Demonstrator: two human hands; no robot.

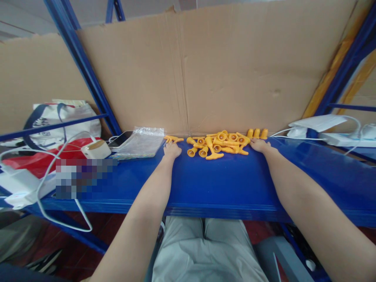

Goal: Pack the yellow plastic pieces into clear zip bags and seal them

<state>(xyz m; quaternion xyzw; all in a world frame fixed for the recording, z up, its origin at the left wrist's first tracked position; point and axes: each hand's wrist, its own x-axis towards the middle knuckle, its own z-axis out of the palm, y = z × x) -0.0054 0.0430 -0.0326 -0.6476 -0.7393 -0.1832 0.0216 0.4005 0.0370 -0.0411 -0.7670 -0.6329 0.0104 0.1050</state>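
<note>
My left hand [172, 149] rests on the blue shelf, its thumb apart from the fingers. Just beyond its fingertips lie a few yellow T-shaped pieces [175, 138]; any contact is hard to make out. On the other side, my right hand [260, 145] lies low and flat, fingers towards the right edge of a heap. That heap holds several yellow T-handled pieces with hollow cup ends [216, 148], lying in mixed directions between my hands. Behind my right hand, yellow cup-shaped pieces [257, 133] stand upright in a short row. Neither hand visibly holds anything.
A cardboard sheet [235, 66] stands behind the blue shelf [217, 184]. To the left are clear plastic bags [141, 144], a phone [122, 138], a white charger [96, 150], cables, red plastic and a cloth bag [79, 120]. A white power strip [346, 139] sits at right.
</note>
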